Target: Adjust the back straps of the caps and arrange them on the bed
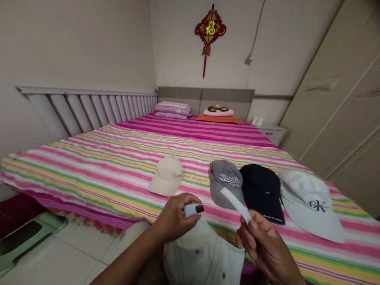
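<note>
A pale baseball cap [204, 253] hangs between my hands at the bottom of the head view, its back opening toward the bed. My left hand [178, 215] pinches the strap end that carries a dark metal buckle [200, 208]. In my right hand [261, 237] is the loose end of the white strap [236, 204], which sticks up to the left, apart from the buckle. On the bed beyond lie a beige cap [168, 176], a grey cap [221, 182], a dark navy cap [261, 190] and a white cap [308, 202]. The held cap's lower part is cut off.
The bed has a striped cover [97, 166]. Folded purple bedding [173, 111] and a pink pile [218, 113] lie near the headboard [181, 94]. A green stool [47, 225] stands at lower left, a wardrobe [335, 99] at right, and a nightstand [271, 132] beside the bed.
</note>
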The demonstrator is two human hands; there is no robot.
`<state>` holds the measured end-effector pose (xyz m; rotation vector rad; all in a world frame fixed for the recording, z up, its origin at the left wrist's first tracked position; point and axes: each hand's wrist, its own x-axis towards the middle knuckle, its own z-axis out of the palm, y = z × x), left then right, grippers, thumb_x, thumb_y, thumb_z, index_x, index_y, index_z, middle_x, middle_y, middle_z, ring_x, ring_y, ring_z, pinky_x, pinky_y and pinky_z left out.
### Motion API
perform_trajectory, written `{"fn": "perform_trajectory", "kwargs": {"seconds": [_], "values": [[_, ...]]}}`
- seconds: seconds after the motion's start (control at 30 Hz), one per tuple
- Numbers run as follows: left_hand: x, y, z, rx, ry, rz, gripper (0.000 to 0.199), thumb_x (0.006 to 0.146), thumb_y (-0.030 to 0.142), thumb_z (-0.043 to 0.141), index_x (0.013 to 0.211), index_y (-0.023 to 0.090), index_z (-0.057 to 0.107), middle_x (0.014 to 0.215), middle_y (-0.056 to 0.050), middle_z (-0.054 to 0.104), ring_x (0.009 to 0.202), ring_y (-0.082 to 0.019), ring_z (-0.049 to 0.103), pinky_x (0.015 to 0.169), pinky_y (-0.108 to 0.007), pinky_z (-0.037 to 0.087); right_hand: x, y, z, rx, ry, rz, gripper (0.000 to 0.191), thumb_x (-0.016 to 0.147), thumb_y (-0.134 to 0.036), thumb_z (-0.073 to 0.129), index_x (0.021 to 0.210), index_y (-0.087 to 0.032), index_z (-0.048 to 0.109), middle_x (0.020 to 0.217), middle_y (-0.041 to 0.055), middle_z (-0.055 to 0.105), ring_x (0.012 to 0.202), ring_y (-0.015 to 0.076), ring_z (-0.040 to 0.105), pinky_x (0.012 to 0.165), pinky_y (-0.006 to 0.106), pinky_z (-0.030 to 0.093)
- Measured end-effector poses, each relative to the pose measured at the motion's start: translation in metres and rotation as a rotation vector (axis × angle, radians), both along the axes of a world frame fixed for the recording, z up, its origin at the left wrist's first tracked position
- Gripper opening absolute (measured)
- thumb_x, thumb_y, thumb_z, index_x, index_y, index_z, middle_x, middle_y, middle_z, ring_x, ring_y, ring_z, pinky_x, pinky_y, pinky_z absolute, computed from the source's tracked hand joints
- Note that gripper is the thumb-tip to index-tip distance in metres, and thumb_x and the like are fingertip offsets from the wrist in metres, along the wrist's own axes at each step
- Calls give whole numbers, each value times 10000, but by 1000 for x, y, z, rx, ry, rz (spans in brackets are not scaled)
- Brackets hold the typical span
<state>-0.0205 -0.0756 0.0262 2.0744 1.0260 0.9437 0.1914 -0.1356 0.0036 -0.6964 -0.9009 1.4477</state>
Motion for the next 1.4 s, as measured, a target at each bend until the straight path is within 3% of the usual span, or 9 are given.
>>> {"fn": "perform_trajectory", "kwargs": {"seconds": [0.13, 0.3, 0.5, 0.67, 0.83, 0.93, 1.07, 1.23, 1.4], "values": [[2, -2, -1, 144, 44, 41, 277, 598, 48, 491, 820, 169, 604, 731, -7, 592, 666, -123, 530, 594, -226, 380, -2, 0, 1, -11, -58, -5, 139, 799, -300, 546, 736, -177, 553, 360, -94, 392, 322, 30, 335, 497, 202, 399], [0, -1, -1, 53, -44, 29, 323, 574, 16, 463, 818, 150, 627, 751, -24, 604, 718, -138, 554, 655, -238, 411, 1, 0, 4, 5, -66, 42, 122, 786, -286, 560, 741, -173, 555, 480, -54, 506, 364, 33, 392, 448, 181, 382], [-1, 1, -4, -316, -254, -100, 188, 662, 138, 580, 834, 142, 654, 792, -46, 659, 763, -158, 583, 705, -261, 431, 5, 1, 3, -52, -125, 37, 167, 763, -344, 581, 764, -179, 559, 410, -78, 459, 278, 4, 203, 309, 144, 217], [4, 2, -15, -627, -515, -107, 190, 620, 211, 692, 794, 141, 663, 750, -32, 671, 676, -118, 581, 632, -219, 426, 0, 7, 7, -68, -325, 7, 264, 720, -398, 614, 677, -139, 583, 387, -52, 440, 358, 38, 331, 388, 170, 259], [12, 4, -24, -946, -883, -296, 249, 535, 174, 751, 761, 143, 651, 681, -28, 674, 601, -110, 596, 600, -213, 429, -10, 13, 10, -116, -346, 64, 286, 658, -411, 662, 713, -147, 566, 464, -66, 437, 348, 21, 244, 352, 180, 159], [18, 5, -28, -1068, -940, -362, 272, 498, 157, 765, 745, 121, 655, 629, -31, 664, 547, -99, 588, 572, -199, 424, -18, 15, 5, -158, -339, 107, 305, 668, -432, 644, 681, -156, 514, 472, -75, 425, 338, 11, 217, 348, 178, 121], [24, 5, -36, -1083, -912, -373, 249, 515, 170, 756, 732, 96, 658, 636, -43, 660, 544, -96, 584, 557, -192, 415, -27, 18, -6, -185, -397, 69, 321, 674, -457, 623, 677, -152, 521, 388, -99, 336, 340, 23, 205, 355, 181, 103], [25, 4, -44, -1068, -882, -349, 319, 442, 143, 784, 726, 108, 643, 623, -20, 640, 552, -91, 571, 567, -194, 408, -28, 18, -9, -212, -352, 44, 279, 670, -401, 634, 644, -146, 524, 445, -56, 455, 354, 28, 279, 370, 178, 154], [23, 1, -41, -989, -798, -355, 335, 432, 138, 791, 727, 127, 633, 667, -13, 640, 590, -93, 565, 558, -189, 397, -28, 19, -11, -263, -270, 59, 269, 654, -382, 650, 650, -145, 521, 393, -96, 334, 359, 26, 174, 369, 183, 91]]}}
